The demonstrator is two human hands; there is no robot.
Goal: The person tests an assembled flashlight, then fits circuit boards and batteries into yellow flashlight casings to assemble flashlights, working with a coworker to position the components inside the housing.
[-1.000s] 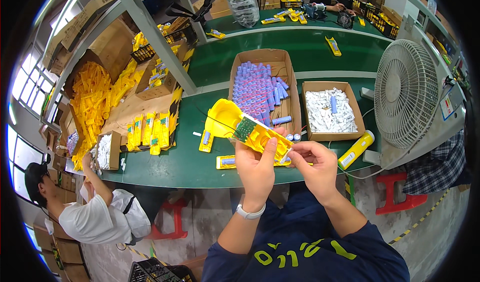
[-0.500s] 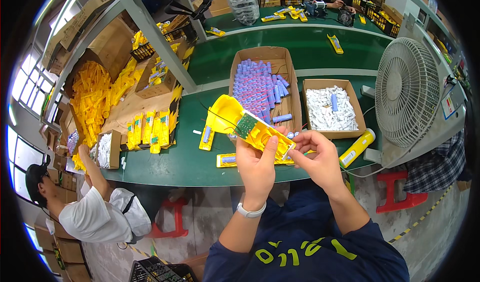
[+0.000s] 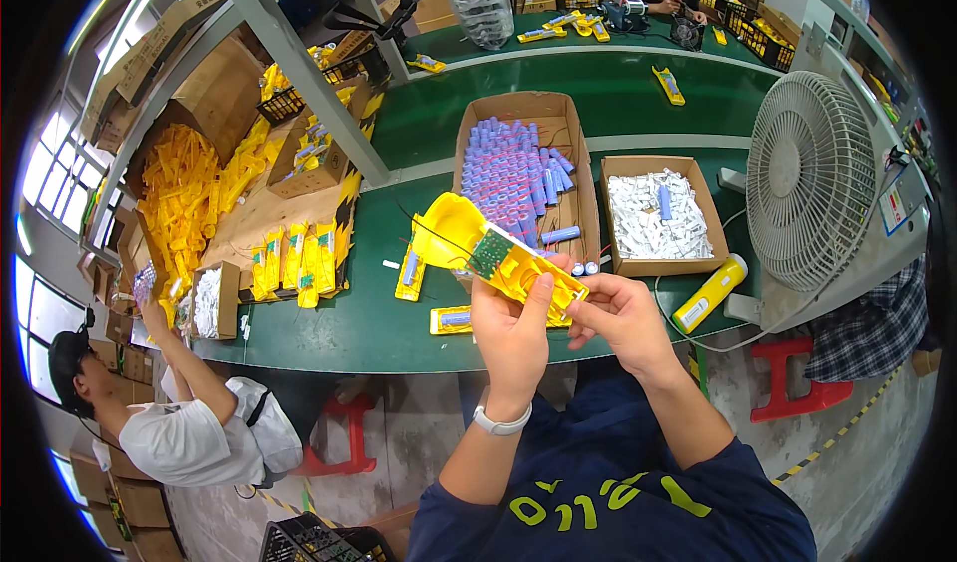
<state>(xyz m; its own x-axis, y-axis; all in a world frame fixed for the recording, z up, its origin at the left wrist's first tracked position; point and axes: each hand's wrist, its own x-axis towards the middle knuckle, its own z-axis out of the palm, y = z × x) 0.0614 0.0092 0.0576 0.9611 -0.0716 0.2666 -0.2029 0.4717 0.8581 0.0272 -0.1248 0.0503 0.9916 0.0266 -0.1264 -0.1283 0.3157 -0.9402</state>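
My left hand (image 3: 513, 341) is closed round a yellow plastic housing (image 3: 446, 225), held tilted above the green table's front edge. The housing flares into a wide head at its upper left; a green circuit board (image 3: 488, 252) with thin wires sits in its middle. At the narrow lower right end, the fingers of my right hand (image 3: 628, 325) pinch the housing's tip. Whether they also hold a small part or wire is hidden. Under and beside my hands lie yellow housings with a blue cell in them, one (image 3: 410, 271) left of the held housing, another (image 3: 452, 320) by my left wrist.
A cardboard box of blue cylindrical cells (image 3: 498, 168) stands beyond my hands, a box of white parts (image 3: 666, 218) to its right. Farther right are a yellow cylinder (image 3: 710, 294) and a large fan (image 3: 812, 183). A co-worker (image 3: 189, 432) works at left near piled yellow housings (image 3: 179, 178).
My right hand has shifted slightly left and its fingers have drawn in at the housing's tip. The left hand and housing stay nearly still. The co-worker's arm at left has moved.
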